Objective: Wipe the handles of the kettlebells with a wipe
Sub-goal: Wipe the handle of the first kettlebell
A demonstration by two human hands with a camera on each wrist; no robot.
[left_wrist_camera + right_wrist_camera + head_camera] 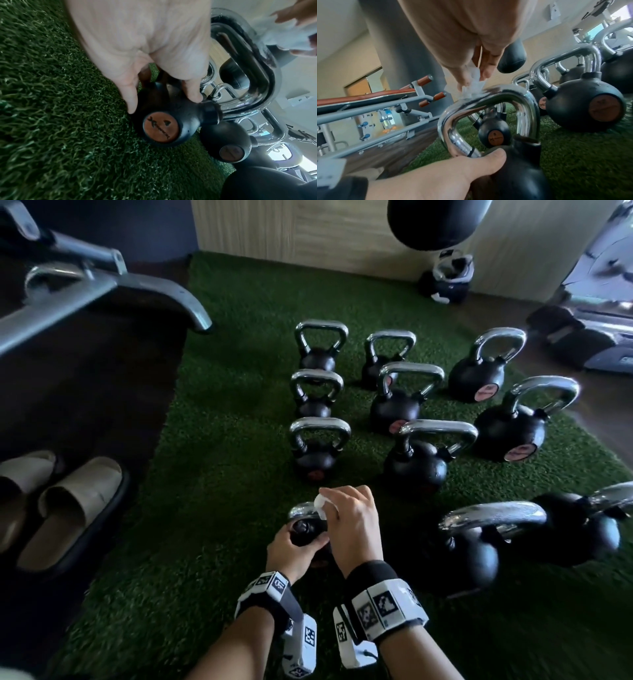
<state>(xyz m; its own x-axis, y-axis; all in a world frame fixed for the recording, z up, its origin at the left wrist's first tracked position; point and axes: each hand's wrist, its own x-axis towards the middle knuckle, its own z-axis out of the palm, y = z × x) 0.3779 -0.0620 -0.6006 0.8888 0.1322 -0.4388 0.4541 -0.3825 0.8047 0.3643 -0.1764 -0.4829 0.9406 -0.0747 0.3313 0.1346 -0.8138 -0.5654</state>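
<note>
A small black kettlebell (305,534) with a chrome handle (301,510) stands on the green turf just in front of me. My left hand (294,549) grips its round body (164,121), thumb near the handle's base (471,151). My right hand (349,518) pinches a crumpled white wipe (322,503) and presses it on the top left bend of the handle (488,98). The wipe (472,86) sits between thumb and fingers in the right wrist view. Several more black kettlebells (318,446) with chrome handles stand in rows beyond and to the right.
A pair of beige slippers (68,501) lies on the dark floor at left. A grey bench frame (85,285) reaches in at upper left. Two large kettlebells (479,542) stand close at my right. A black punching bag (435,220) hangs at the far wall.
</note>
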